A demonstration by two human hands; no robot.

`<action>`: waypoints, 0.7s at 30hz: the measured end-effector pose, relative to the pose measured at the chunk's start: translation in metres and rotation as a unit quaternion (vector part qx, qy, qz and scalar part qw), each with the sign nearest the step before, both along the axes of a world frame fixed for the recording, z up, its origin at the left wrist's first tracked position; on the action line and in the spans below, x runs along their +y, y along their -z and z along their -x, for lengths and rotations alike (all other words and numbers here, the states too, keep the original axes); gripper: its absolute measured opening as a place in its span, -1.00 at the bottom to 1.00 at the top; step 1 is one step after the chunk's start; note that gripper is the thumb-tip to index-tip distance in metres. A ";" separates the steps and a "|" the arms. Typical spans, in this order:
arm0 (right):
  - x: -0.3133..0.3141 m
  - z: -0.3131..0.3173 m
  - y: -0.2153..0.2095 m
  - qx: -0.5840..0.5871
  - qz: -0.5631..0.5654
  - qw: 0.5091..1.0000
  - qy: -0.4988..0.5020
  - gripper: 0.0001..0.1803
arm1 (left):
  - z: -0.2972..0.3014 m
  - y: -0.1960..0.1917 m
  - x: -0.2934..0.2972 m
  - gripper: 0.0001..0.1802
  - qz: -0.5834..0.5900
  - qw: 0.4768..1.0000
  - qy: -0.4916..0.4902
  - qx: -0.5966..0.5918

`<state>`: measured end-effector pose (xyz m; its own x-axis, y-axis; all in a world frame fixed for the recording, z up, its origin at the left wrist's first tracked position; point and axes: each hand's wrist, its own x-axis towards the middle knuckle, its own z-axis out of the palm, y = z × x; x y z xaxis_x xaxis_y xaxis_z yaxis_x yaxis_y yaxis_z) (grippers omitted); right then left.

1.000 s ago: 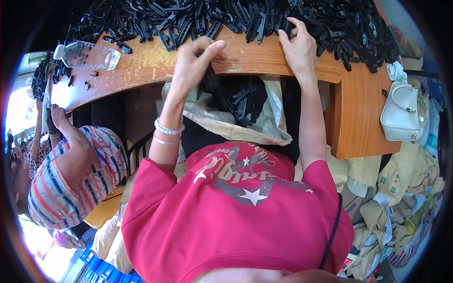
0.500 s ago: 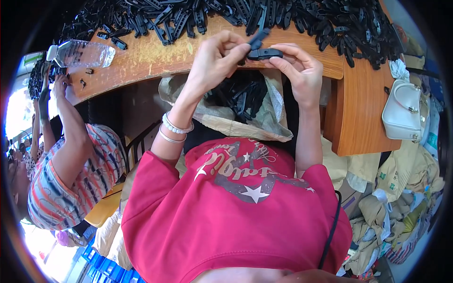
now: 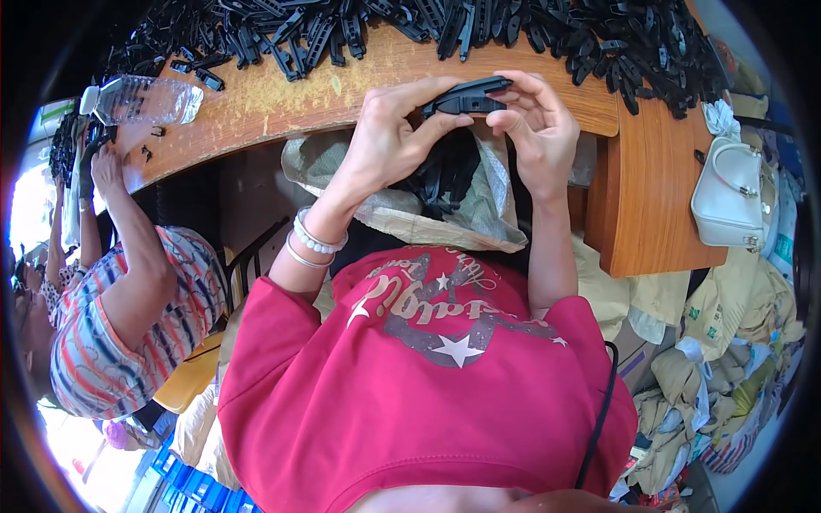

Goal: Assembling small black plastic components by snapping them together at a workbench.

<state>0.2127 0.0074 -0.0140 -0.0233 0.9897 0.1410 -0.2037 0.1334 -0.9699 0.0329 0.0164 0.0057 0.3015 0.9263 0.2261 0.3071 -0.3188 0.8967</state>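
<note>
Just above the table's front edge I hold a long black plastic part (image 3: 473,103) in both hands. It looks like two pieces lying one against the other, the upper one slightly tilted. My left hand (image 3: 395,132) pinches its left end between thumb and fingers. Curled round the right end, my right hand (image 3: 540,128) has its index finger at the upper piece and its thumb by the lower one. Below my hands an open woven sack (image 3: 410,224) holds many black parts (image 3: 449,171), partly hidden by my left hand.
Slotted black pieces (image 3: 321,30) are heaped along the back of the wooden table (image 3: 282,98), with smoother ones (image 3: 616,56) at right. A clear bottle (image 3: 150,100) lies at left. A white handbag (image 3: 729,201) stands right. A co-worker in a striped top (image 3: 145,316) sits left.
The upper black piece, held steeply in my left hand before, now lies along the lower one. My left hand has shifted its grip to the left end. The co-worker's arm moved slightly.
</note>
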 end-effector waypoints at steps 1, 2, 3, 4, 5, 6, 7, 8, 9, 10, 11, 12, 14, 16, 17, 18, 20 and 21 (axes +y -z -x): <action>-0.001 0.001 -0.001 -0.004 -0.017 1.000 0.012 -0.59 | 0.000 -0.002 -0.002 -0.61 0.041 0.999 -0.003 0.001; -0.002 0.002 -0.002 -0.005 -0.017 1.000 0.013 -0.59 | 0.001 0.000 -0.002 -0.61 0.041 0.999 -0.002 0.001; -0.003 0.003 -0.002 -0.017 -0.022 0.999 0.024 -0.63 | 0.001 0.003 -0.002 -0.61 0.028 1.000 -0.005 0.003; -0.003 0.004 -0.001 -0.028 -0.027 0.999 0.034 -0.66 | 0.002 0.005 -0.001 -0.60 0.014 1.000 -0.009 0.005; -0.003 0.005 0.000 -0.028 -0.028 0.999 0.034 -0.66 | 0.002 0.004 -0.002 -0.60 0.013 1.000 -0.008 0.005; -0.003 0.005 0.001 -0.024 -0.038 0.998 0.039 -0.70 | 0.002 0.002 -0.005 -0.61 0.024 1.000 -0.009 0.012; -0.002 0.005 0.003 -0.021 -0.048 0.998 0.045 -0.73 | 0.003 -0.001 -0.006 -0.61 0.033 0.999 -0.008 0.018; -0.002 0.006 0.006 -0.018 -0.049 0.998 0.038 -0.73 | 0.001 0.002 -0.008 -0.61 0.080 0.997 -0.009 -0.003; -0.001 0.006 0.009 -0.014 -0.050 0.998 0.031 -0.73 | 0.003 0.002 -0.008 -0.62 0.100 0.995 -0.005 -0.004; -0.002 0.004 0.004 -0.014 0.008 1.000 -0.012 -0.78 | 0.007 0.003 -0.006 -0.64 0.119 0.993 -0.003 -0.005; 0.004 -0.003 0.009 -0.068 -0.023 0.996 -0.049 -0.81 | 0.010 0.006 -0.008 -0.67 0.141 0.990 -0.010 -0.030; 0.013 -0.010 0.015 -0.123 -0.055 0.987 -0.084 -0.85 | 0.016 0.013 -0.007 -0.68 0.103 0.994 0.013 0.018; 0.029 -0.018 0.016 -0.224 -0.083 0.970 0.040 -0.92 | 0.018 0.009 -0.007 -0.70 0.088 0.990 0.094 0.061; 0.054 -0.026 0.017 -0.353 -0.090 0.918 0.155 -0.84 | 0.012 0.016 0.009 -0.77 -0.086 0.986 0.101 0.097; 0.068 -0.029 0.021 -0.453 -0.159 0.856 0.191 -0.78 | 0.010 0.018 0.022 -0.72 -0.158 0.976 0.081 0.127; 0.078 -0.032 0.025 -0.545 -0.224 0.776 0.225 -0.73 | 0.005 0.019 0.036 -0.67 -0.225 0.957 0.023 0.184; 0.091 -0.028 0.028 -0.591 -0.240 0.738 0.219 -0.68 | -0.001 0.026 0.069 -0.52 -0.327 0.886 -0.051 0.325; 0.094 -0.026 0.032 -0.612 -0.255 0.715 0.223 -0.70 | -0.002 0.029 0.077 -0.55 -0.339 0.885 -0.029 0.319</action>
